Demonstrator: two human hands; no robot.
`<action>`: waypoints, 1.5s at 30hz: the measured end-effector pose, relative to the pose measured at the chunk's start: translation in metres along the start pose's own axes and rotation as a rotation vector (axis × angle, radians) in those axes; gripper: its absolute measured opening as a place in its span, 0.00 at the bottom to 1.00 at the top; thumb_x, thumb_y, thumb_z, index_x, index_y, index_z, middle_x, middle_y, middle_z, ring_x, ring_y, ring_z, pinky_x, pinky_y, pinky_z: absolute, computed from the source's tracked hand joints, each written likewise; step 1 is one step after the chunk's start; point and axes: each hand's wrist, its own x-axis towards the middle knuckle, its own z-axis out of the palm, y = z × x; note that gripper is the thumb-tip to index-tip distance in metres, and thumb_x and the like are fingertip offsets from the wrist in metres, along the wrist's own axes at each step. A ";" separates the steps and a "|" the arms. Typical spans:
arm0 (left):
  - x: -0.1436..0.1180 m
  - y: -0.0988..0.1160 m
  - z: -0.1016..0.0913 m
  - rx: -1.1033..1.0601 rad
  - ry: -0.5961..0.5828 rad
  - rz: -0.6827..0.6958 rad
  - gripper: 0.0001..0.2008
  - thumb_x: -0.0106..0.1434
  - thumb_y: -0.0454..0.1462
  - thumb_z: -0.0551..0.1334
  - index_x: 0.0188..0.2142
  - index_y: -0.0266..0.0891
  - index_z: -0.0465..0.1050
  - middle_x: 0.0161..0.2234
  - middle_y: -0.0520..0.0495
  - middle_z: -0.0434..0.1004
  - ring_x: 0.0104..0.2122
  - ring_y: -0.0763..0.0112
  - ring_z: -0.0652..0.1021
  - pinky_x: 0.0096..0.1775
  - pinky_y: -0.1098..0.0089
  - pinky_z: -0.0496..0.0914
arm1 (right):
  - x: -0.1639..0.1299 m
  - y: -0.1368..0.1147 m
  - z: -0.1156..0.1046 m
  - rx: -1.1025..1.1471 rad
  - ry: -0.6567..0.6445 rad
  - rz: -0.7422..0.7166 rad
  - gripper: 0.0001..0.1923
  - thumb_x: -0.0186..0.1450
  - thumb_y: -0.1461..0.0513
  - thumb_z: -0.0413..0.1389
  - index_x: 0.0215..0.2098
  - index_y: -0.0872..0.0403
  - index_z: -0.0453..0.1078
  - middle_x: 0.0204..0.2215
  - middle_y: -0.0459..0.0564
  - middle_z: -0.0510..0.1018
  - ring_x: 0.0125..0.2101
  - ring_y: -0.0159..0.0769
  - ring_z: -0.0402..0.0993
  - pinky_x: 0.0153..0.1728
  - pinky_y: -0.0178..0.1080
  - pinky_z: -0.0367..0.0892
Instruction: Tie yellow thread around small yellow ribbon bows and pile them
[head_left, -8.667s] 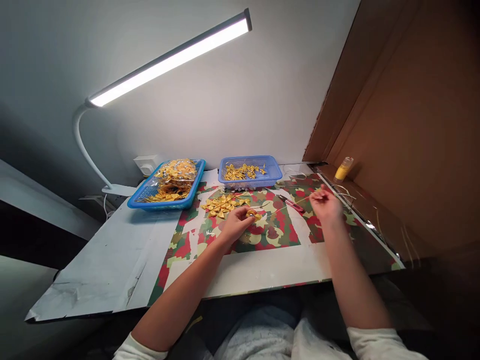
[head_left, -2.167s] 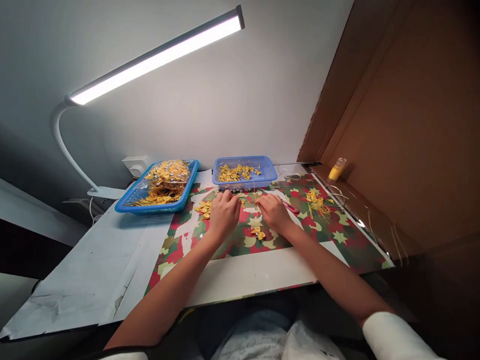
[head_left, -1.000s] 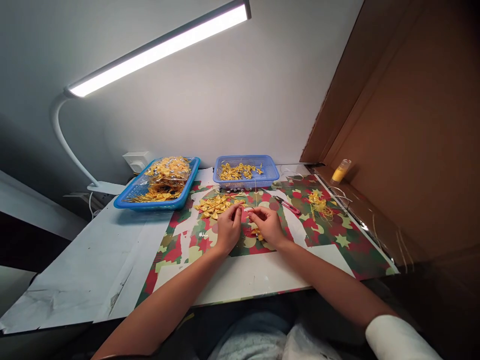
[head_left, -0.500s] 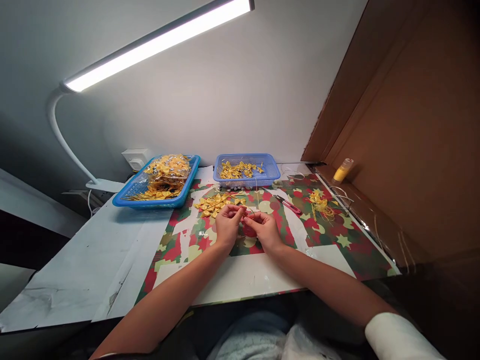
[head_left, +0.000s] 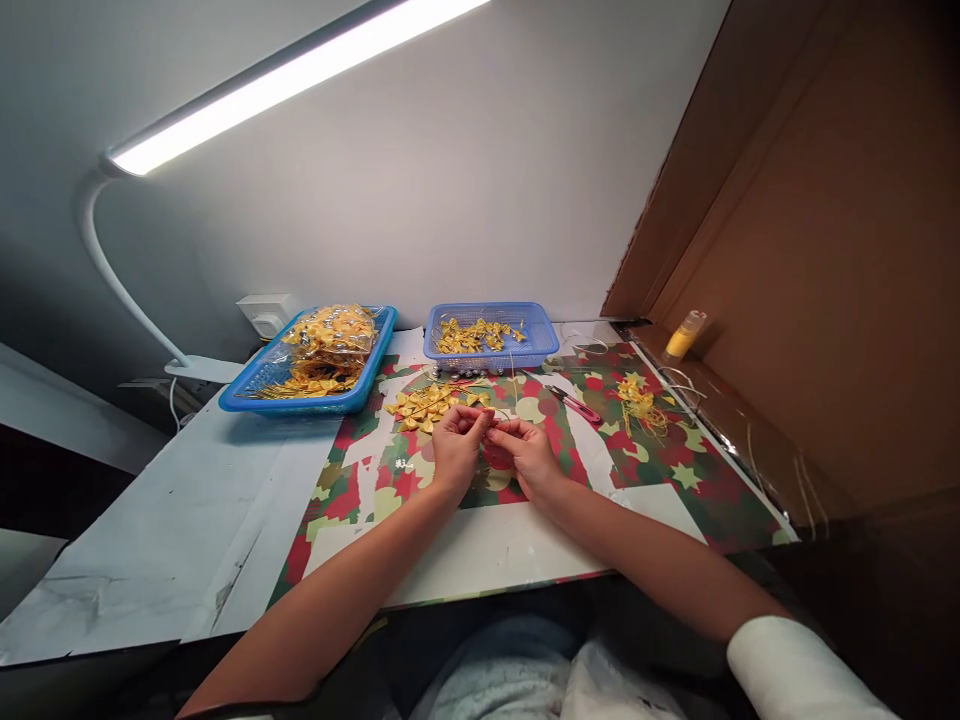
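A thin yellow thread [head_left: 513,385] is pinched between the two hands, right where their fingertips meet, and it runs up and away from them toward the far side of the table. The left hand [head_left: 452,448] and the right hand [head_left: 529,452] sit close together, fingers curled in, tips almost touching. What else the fingers hold is too small to tell. It looks like the step is threading or tying a little piece onto the thread, and the next move would need a steady, tight pinch so the thread does not slip. Just past the left hand lies a loose pile of small yellow folded bows [head_left: 422,404]. Farther back stands a small blue plastic basket [head_left: 541,336] with more bows in it. Out past the left hand is a bigger blue tray [head_left: 300,403] with bags of bows. Beyond the right hand lie small red snips [head_left: 574,404] and a tangle of yellow thread bits [head_left: 639,404].
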 end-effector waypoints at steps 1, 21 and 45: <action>0.000 0.000 0.000 0.010 -0.003 0.006 0.19 0.46 0.49 0.71 0.25 0.38 0.68 0.22 0.50 0.77 0.25 0.69 0.78 0.28 0.72 0.69 | 0.001 0.000 0.000 -0.011 0.002 -0.001 0.19 0.37 0.58 0.71 0.22 0.55 0.70 0.19 0.43 0.77 0.23 0.33 0.76 0.24 0.34 0.69; 0.013 0.021 -0.029 0.697 -0.413 0.761 0.05 0.60 0.40 0.66 0.34 0.45 0.80 0.31 0.49 0.81 0.33 0.66 0.75 0.37 0.64 0.68 | 0.016 -0.031 -0.032 -0.570 -0.232 -0.520 0.07 0.49 0.60 0.66 0.22 0.54 0.75 0.23 0.49 0.80 0.26 0.37 0.78 0.31 0.40 0.74; 0.007 0.023 -0.028 0.674 -0.262 1.045 0.03 0.58 0.36 0.68 0.34 0.45 0.78 0.29 0.53 0.81 0.28 0.72 0.73 0.34 0.67 0.66 | 0.005 -0.024 -0.024 -0.344 -0.166 -0.481 0.10 0.48 0.57 0.68 0.22 0.52 0.74 0.24 0.48 0.81 0.27 0.37 0.79 0.33 0.41 0.76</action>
